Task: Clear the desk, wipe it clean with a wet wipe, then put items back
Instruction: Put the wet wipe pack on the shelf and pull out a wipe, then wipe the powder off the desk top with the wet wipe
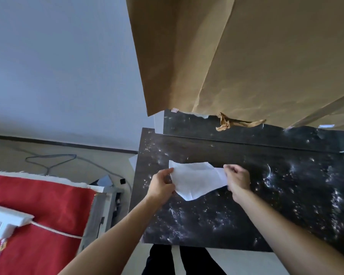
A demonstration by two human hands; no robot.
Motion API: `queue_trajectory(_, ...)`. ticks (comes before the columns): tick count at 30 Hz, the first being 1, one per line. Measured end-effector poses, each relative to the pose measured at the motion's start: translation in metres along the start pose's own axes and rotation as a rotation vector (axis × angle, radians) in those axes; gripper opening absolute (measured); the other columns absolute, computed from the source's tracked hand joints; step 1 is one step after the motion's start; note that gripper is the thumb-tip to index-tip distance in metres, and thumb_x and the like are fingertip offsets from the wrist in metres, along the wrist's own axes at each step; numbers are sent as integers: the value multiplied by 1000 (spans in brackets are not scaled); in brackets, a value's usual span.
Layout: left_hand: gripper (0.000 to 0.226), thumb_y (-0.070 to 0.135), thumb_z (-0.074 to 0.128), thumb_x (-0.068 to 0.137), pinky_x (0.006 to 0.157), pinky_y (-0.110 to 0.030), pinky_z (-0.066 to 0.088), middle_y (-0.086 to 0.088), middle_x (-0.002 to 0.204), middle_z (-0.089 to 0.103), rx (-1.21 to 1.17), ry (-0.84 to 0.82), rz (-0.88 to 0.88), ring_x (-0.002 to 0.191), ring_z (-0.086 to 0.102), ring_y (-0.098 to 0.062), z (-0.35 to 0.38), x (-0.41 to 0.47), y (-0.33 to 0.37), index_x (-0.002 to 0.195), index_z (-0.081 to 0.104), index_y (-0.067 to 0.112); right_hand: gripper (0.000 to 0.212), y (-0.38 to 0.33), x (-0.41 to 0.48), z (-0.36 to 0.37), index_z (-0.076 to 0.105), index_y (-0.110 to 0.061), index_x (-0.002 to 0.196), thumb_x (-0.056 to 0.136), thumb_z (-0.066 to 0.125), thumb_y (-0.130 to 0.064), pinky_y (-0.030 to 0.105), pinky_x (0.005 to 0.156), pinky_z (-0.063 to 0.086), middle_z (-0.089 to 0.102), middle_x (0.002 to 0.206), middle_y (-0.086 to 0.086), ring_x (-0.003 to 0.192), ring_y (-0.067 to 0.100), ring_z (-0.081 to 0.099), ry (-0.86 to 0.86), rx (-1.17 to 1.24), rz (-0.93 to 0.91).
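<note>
A white wet wipe (pixel 195 179) is stretched out flat between both hands, a little above the dark marbled desk (pixel 207 219). My left hand (pixel 161 183) pinches the wipe's left edge between thumb and fingers. Its right edge is pinched by my right hand (pixel 236 179), fingers curled. The desk top carries white speckles and smears, and a curved ring mark (pixel 268 171) lies to the right of my right hand. Nothing else stands on the part of the desk in view.
Brown paper sheets (pixel 246 66) hang over the desk's back edge, with a twisted paper scrap (pixel 224 122) below them. A red cloth (pixel 38 215) with a white plastic piece (pixel 6 221) lies on the left. Grey cables (pixel 52 161) trail on the floor.
</note>
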State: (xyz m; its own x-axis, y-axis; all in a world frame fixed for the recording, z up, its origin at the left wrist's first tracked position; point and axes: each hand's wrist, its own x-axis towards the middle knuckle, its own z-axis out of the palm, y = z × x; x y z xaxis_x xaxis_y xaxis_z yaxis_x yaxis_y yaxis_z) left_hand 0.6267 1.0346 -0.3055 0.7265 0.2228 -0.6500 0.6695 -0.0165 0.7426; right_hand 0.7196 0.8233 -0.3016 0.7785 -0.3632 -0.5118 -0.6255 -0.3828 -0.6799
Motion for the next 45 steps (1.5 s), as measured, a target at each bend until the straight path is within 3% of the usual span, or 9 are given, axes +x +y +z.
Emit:
queue_trajectory(3, 61, 0, 53, 74, 66, -34, 58, -7, 109, 65, 113, 95, 54, 79, 67, -21, -17, -1, -7, 131, 54, 21, 12, -10, -15, -2, 68, -18, 94, 89, 56, -18, 30, 72, 49, 68, 90, 1, 81, 18, 61, -1, -151, -341)
queue_trajectory(7, 49, -6, 52, 81, 61, -33, 58, -7, 93, 69, 41, 283, -17, 68, 66, -21, -54, -10, -18, 121, 56, 23, 27, -18, -42, 16, 64, -18, 116, 91, 56, -11, 35, 73, 56, 71, 102, -1, 83, 18, 67, -41, -380, -869)
queue_trajectory(13, 40, -5, 52, 82, 54, -28, 47, -19, 94, 69, -11, 506, -119, 54, 56, -16, -99, -27, -54, 117, 60, 13, 59, 3, -56, 57, 62, -27, 116, 66, 54, 2, 25, 33, 34, 68, 87, -6, 39, 23, 56, -275, -929, -1321)
queue_trajectory(19, 30, 4, 58, 84, 89, -45, 53, 1, 100, 64, 30, 611, -183, 95, 64, -24, -104, -43, -86, 110, 64, 16, 31, 21, -58, 31, 55, -34, 112, 84, 47, -44, 28, 39, 43, 62, 89, -14, 70, 15, 64, -372, -1001, -1355)
queue_trajectory(24, 13, 15, 57, 86, 78, -43, 57, 0, 95, 66, 5, 634, -404, 84, 65, -25, -91, -46, -115, 97, 60, 22, 31, -14, -50, 39, 55, -25, 111, 89, 53, -46, 33, 66, 45, 55, 108, -2, 88, 29, 63, -365, -1057, -899)
queue_trajectory(27, 18, 16, 54, 86, 83, -42, 55, -5, 99, 69, -27, 662, -471, 85, 65, -26, -85, -48, -125, 102, 64, 17, 50, -13, -57, 60, 39, -22, 126, 85, 55, -45, 35, 75, 46, 52, 121, 6, 99, 33, 61, -487, -1350, -814)
queue_trajectory(32, 24, 12, 51, 90, 81, -34, 50, -7, 105, 66, -38, 643, -487, 93, 61, -25, -72, -49, -129, 111, 63, 11, 18, -16, -52, 67, 57, -17, 104, 87, 54, -21, 34, 74, 48, 66, 108, 5, 96, 30, 63, -492, -1231, -795)
queue_trajectory(39, 23, 20, 44, 92, 82, -39, 45, -12, 93, 63, -97, 656, -527, 95, 57, -33, -54, -44, -130, 93, 63, 7, 12, -98, -61, 61, 63, -3, 83, 84, 54, 4, 32, 57, 44, 54, 95, 8, 70, 26, 53, -416, -822, -1115)
queue_trajectory(45, 31, 27, 41, 93, 74, -36, 40, -8, 77, 57, -211, 750, -569, 85, 54, -31, -50, -40, -129, 81, 57, 4, 17, -155, -79, 154, 59, -4, 105, 92, 53, -12, 27, 65, 50, 45, 113, 10, 86, 21, 53, -419, -1197, -1506)
